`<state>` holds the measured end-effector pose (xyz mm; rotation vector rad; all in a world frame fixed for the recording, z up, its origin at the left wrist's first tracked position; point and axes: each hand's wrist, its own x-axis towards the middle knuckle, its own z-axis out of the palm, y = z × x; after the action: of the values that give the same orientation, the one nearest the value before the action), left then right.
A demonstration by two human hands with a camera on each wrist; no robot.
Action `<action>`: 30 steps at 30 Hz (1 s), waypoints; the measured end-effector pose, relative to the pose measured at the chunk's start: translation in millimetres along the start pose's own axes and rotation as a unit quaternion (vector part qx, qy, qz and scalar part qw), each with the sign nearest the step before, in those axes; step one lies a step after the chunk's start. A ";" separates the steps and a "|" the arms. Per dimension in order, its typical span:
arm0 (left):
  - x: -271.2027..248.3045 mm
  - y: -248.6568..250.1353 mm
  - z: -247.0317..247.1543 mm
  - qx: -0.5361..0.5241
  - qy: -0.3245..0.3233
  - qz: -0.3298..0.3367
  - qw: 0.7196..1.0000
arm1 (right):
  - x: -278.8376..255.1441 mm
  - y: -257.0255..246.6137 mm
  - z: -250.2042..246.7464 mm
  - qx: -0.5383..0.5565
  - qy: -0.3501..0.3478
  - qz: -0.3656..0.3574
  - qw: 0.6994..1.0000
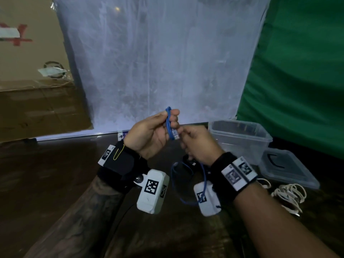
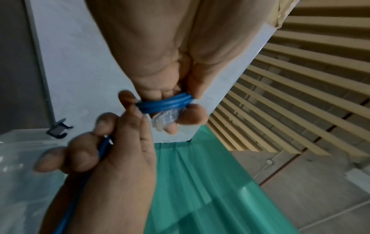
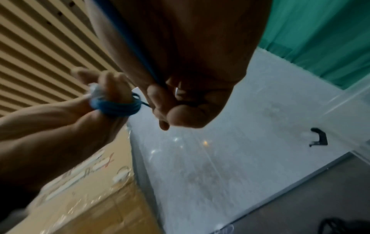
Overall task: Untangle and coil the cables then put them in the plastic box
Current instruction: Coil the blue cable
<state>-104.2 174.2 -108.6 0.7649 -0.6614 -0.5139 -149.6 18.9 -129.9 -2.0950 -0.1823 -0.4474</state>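
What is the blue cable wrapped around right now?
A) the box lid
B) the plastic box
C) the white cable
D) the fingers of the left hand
D. The blue cable loops in turns around the fingers of the left hand, with its clear plug by the fingertips, while the right hand holds the loose length.

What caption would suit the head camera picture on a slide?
Left hand holds blue cable loops while right hand feeds more, beside the plastic box.

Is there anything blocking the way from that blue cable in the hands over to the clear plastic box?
Nothing visible does. The blue cable is held up left of the plastic box, whose top is open; its lid lies beside it.
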 end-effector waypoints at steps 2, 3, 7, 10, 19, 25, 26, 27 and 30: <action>3.8 -4.4 -10.2 0.003 0.049 0.019 0.999 | -8.3 -1.4 12.8 -0.039 -0.052 -0.004 0.998; 5.7 -5.0 -15.7 0.012 0.070 0.030 0.997 | -11.4 -2.1 17.0 -0.051 -0.073 -0.011 0.996; 10.8 -6.3 -37.8 0.060 0.125 0.060 0.989 | -14.7 -2.9 19.8 -0.032 -0.124 0.001 0.992; 11.9 -11.1 -55.6 0.190 0.147 0.070 0.968 | -14.5 -10.8 11.9 0.011 -0.169 0.018 0.985; 2.4 -21.8 -32.0 0.311 0.025 -0.028 0.950 | -6.9 -19.5 -24.4 0.087 -0.052 -0.096 0.990; -4.4 -13.2 -18.1 0.207 -0.085 -0.076 0.972 | 9.7 12.8 -25.1 0.104 0.073 -0.100 0.987; -5.1 -11.5 -17.2 0.174 -0.094 -0.075 0.977 | 12.6 19.2 -20.8 0.118 0.089 -0.091 0.985; -5.7 -10.2 -16.4 0.139 -0.097 -0.071 0.983 | 13.8 24.8 -15.4 0.130 0.094 -0.077 0.984; -2.3 -9.9 -21.2 0.054 -0.075 -0.049 0.995 | 9.6 42.7 8.6 0.099 0.058 -0.022 0.993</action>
<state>-92.6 179.3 -128.5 0.8700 -0.7987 -0.6327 -125.8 2.9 -164.0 -1.8685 -0.1969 -0.5548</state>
